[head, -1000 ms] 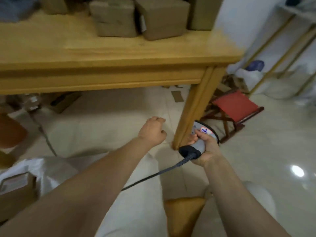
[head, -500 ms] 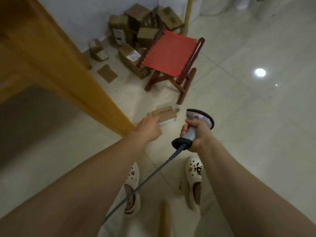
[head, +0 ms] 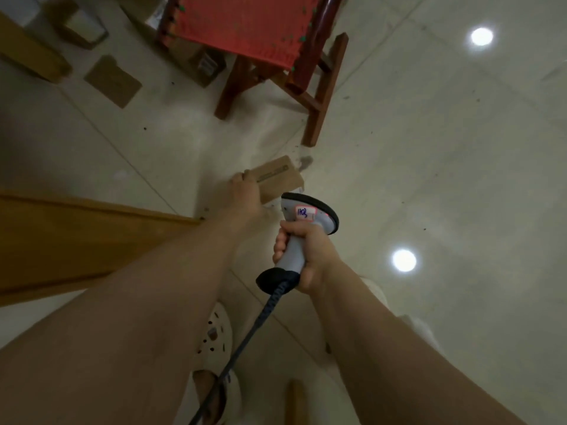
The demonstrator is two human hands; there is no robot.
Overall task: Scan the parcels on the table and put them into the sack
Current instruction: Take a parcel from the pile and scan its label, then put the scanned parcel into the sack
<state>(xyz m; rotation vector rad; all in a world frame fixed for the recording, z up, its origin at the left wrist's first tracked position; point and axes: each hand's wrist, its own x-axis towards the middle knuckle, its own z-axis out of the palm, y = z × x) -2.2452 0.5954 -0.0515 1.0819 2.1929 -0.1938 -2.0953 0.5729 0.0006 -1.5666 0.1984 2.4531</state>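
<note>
1. The parcel is a small brown carton lying on the floor, not on the table, near the closer leg of the red stool. The sack is out of view
2. My left hand is down at the parcel's near end and touching it. The back of the hand hides most of the fingers, so I cannot tell whether they are curled round the carton or only resting against it
3. My right hand is wrapped tight round the handle of the scanner, whose head hangs just beside the parcel
4. Risk: if the hold is only at one edge, the carton may tip out on the lift or skid across the smooth tiles toward the stool
5. Risk: the label side does not show from here. It may be face down, so the scan could miss until the carton is turned
6. Risk: the cable trails back across my shoe. One step could snag it and jerk the scanner off aim
7. Risk: the table leg sits close on the left, and my forearm may knock it on the way up
</note>
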